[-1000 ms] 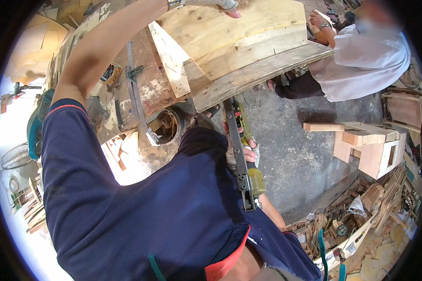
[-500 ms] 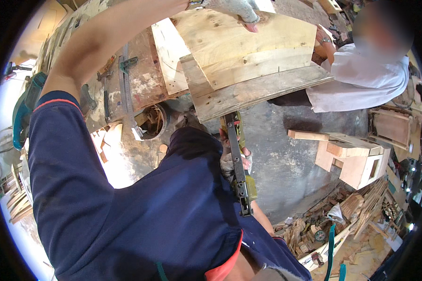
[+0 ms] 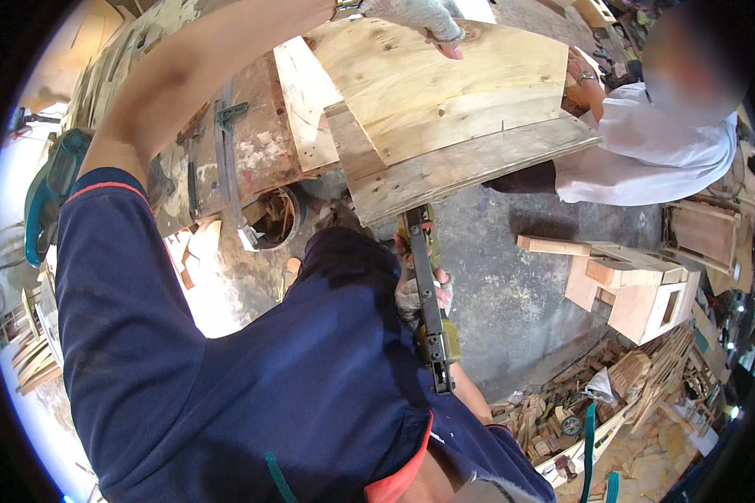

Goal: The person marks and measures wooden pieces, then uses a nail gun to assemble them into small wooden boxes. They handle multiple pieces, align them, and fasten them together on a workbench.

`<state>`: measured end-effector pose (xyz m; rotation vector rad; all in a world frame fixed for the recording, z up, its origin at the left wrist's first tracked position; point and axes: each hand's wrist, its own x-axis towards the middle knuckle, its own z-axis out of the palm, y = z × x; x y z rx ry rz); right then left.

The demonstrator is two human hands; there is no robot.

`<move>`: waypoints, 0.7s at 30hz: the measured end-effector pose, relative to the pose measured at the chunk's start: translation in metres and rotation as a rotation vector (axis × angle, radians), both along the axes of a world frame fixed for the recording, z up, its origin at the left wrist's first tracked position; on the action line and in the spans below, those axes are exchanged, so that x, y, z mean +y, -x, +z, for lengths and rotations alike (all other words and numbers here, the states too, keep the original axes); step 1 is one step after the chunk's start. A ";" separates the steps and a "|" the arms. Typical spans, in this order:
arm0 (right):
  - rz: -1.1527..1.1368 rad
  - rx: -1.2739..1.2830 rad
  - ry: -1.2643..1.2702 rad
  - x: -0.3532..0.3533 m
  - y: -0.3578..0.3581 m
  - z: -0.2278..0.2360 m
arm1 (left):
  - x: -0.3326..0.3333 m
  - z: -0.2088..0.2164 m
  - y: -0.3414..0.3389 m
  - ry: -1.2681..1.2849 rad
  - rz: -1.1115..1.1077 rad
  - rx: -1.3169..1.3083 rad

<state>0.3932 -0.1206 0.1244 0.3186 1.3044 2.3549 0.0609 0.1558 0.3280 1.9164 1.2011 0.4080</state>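
Observation:
My left hand [image 3: 419, 18], in a grey work glove with bare fingertips, grips the far edge of a pale plywood panel [image 3: 453, 80], a digit showing against its face. Below, a greyer plywood board [image 3: 470, 168] meets the panel along its near side. My right hand [image 3: 409, 295], gloved and partly hidden, is closed round a nail gun [image 3: 430, 293] with a green body and a long black magazine. The gun's upper end is close under the grey board's near edge; whether they touch I cannot tell.
A co-worker in a white shirt [image 3: 646, 155] has a hand [image 3: 580, 65] at the panel's right end. A metal square [image 3: 226, 159] lies on the workbench [image 3: 264, 126]. Beneath stands a bucket of scraps [image 3: 281, 218]. A wooden frame piece [image 3: 633, 289] and wood offcuts [image 3: 562, 419] lie right.
The view has shifted slightly. Both hands keep their holds, and the nail gun stays under the board with barely any movement.

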 end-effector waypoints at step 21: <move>-0.070 0.059 -0.018 0.015 -0.009 -0.018 | 0.012 -0.002 0.003 0.026 -0.030 0.124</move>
